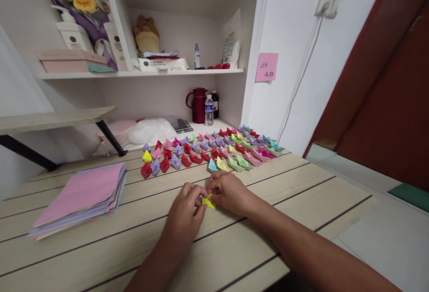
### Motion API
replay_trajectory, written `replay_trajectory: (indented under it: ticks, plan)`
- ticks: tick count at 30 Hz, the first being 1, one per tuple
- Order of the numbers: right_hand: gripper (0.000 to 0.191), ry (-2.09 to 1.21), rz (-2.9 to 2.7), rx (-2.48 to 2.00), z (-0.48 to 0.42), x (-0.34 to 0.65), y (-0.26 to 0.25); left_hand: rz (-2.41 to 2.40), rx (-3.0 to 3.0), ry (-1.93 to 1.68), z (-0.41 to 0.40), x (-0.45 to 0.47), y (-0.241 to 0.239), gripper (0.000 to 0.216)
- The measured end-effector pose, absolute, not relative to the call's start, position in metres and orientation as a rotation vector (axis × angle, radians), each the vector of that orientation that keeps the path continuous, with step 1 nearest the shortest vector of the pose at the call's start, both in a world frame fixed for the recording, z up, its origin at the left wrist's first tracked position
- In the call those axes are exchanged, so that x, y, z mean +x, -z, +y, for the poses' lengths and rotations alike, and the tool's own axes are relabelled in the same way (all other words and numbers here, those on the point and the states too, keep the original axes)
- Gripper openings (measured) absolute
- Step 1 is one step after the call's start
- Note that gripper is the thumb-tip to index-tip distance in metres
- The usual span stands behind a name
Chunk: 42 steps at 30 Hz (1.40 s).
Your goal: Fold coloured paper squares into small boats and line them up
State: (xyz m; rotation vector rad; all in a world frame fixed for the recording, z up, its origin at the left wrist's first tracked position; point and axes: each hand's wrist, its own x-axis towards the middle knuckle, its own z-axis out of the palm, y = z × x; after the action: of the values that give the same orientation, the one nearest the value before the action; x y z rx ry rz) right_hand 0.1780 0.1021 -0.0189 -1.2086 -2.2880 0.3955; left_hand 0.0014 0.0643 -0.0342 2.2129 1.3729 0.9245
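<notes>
You bring your left hand (188,205) and right hand (231,192) close together over the table (140,243), both curled inward, pinching the small yellow paper (209,203) between them, nearer you than the paper boats (196,158).

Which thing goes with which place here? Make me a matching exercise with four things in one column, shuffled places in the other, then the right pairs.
Things:
1. jug
2. yellow paper
3. paper stack
4. pink note

Places:
A. on the table, to the left of both hands
B. stuck up to the right of the shelf
C. beside the water bottle
D. held between the left hand and right hand

Pairs: 1-C, 2-D, 3-A, 4-B
</notes>
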Motion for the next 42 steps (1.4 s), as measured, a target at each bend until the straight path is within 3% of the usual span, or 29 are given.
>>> replay_trajectory:
  ticks: [17, 32, 42]
  plan:
    - [0.020, -0.470, -2.266, -1.198, 0.097, 0.175, 0.019, 1.547, 2.341, -0.659, 0.059, -0.004, 0.020, 0.014]
    - [0.014, -0.637, -2.127, -1.167, 0.091, 0.174, 0.011, 1.609, 2.199, -0.870, 0.061, -0.001, 0.020, 0.022]
    - [0.006, -0.738, -2.002, -1.200, 0.090, 0.175, 0.007, 1.402, 2.212, -1.047, 0.062, 0.000, 0.023, 0.019]
